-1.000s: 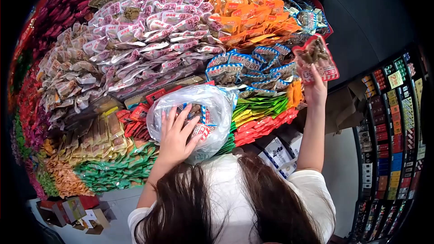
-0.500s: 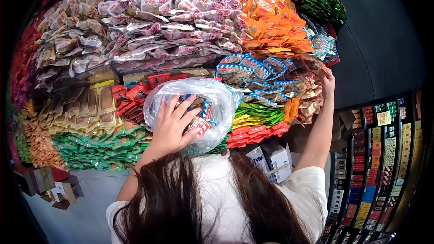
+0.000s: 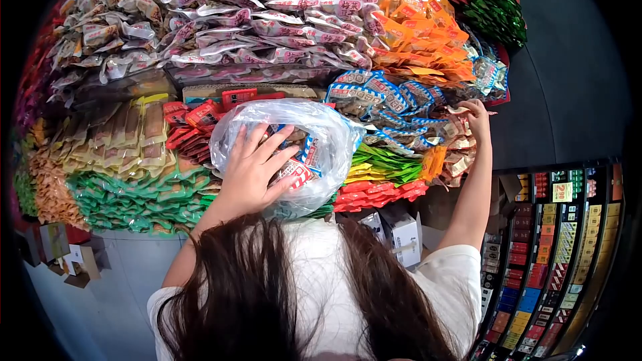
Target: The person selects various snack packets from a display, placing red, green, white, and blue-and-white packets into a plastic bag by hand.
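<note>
My left hand lies with spread fingers in the mouth of a clear plastic bag. Inside the bag are several snack packets, blue-and-white and red-and-white, partly under the fingers. At the right end of the display, my right hand has its fingers closed on a pinkish snack packet, mostly hidden by the hand. Below it lie similar red-and-cream packets. Blue-and-white striped packets are heaped between the bag and my right hand.
Behind rise piles of white-and-purple packets and orange packets. Yellow packets and green packets lie left of the bag, red packets to its right. White boxes stand below; stocked shelves at right.
My right hand has shifted slightly left, and a pinkish packet now shows at its fingertips. My left hand stays spread on the bag. The view has shifted a little.
</note>
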A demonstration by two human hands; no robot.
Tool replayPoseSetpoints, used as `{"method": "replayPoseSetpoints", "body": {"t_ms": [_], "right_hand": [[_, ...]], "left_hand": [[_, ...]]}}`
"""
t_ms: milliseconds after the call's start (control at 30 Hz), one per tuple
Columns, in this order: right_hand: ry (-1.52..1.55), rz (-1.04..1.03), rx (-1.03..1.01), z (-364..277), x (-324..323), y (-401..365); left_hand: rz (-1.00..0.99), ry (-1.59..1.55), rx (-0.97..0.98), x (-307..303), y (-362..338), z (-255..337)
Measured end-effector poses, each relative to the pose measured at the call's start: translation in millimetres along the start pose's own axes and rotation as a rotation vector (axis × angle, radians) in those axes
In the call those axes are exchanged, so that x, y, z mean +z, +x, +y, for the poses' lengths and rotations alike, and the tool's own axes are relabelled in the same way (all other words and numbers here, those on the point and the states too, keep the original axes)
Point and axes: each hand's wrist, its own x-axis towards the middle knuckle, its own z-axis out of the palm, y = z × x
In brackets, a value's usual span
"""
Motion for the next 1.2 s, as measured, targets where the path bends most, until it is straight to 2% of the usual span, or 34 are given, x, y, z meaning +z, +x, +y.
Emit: {"method": "replayPoseSetpoints", "body": {"t_ms": [67, 167, 267, 367, 433, 500, 567, 633, 700, 767, 800, 900, 933, 967, 1033, 1067, 1133, 1200], "right_hand": [[-0.114, -0.058, 0.0, -8, 5, 4], [0.024, -0.094, 0.141, -13, 15, 7], [-0.049, -0.108, 0.2, -15, 22, 8], [-0.02, -0.127, 0.24, 16, 23, 18], [-0.079, -0.143, 0.159, 20, 19, 22], [0.132, -0.272, 0.319, 23, 21, 26], [0.048, -0.199, 0.319, 28, 23, 26], [-0.193, 0.011, 0.119, 53, 29, 31], [-0.22, 0.001, 0.131, 62, 32, 33], [0.166, -0.204, 0.237, 48, 32, 29], [0.215, -0.246, 0.316, 38, 28, 28], [0.103, -0.16, 0.222, 12, 27, 15], [0.114, -0.123, 0.283, -18, 27, 4], [0.097, -0.158, 0.325, -20, 25, 3], [-0.043, -0.207, 0.274, -19, 19, 1], [-0.043, -0.207, 0.274, -18, 15, 0], [-0.16, -0.153, 0.141, -14, 9, -2], [-0.099, -0.14, 0.128, -2, 13, -10]], "left_hand": [[-0.002, -0.016, 0.002, 0, 0, 1], [-0.001, -0.014, -0.002, 0, 0, 1], [-0.004, -0.016, -0.01, -1, 0, 2], [0.004, -0.017, -0.006, 0, 0, 1], [0.002, -0.02, -0.009, 0, 0, 2], [-0.005, -0.022, -0.011, -1, 0, 1], [0.0, -0.025, -0.009, 0, 0, 1], [0.002, -0.023, -0.008, 0, 0, 1], [0.006, -0.019, -0.009, 0, 0, 0], [-0.005, -0.02, -0.009, 0, -1, 0], [-0.007, -0.021, -0.009, 0, -1, 1], [-0.002, -0.02, -0.014, -1, 0, 0], [0.0, -0.039, -0.023, -1, 0, 0], [0.003, -0.057, -0.033, -2, -1, 0], [0.008, -0.06, -0.036, -2, -2, 0], [0.01, -0.065, -0.036, -2, -2, 0], [0.023, -0.087, -0.036, -2, -1, 0], [0.034, -0.106, -0.045, -3, -3, 0]]}}
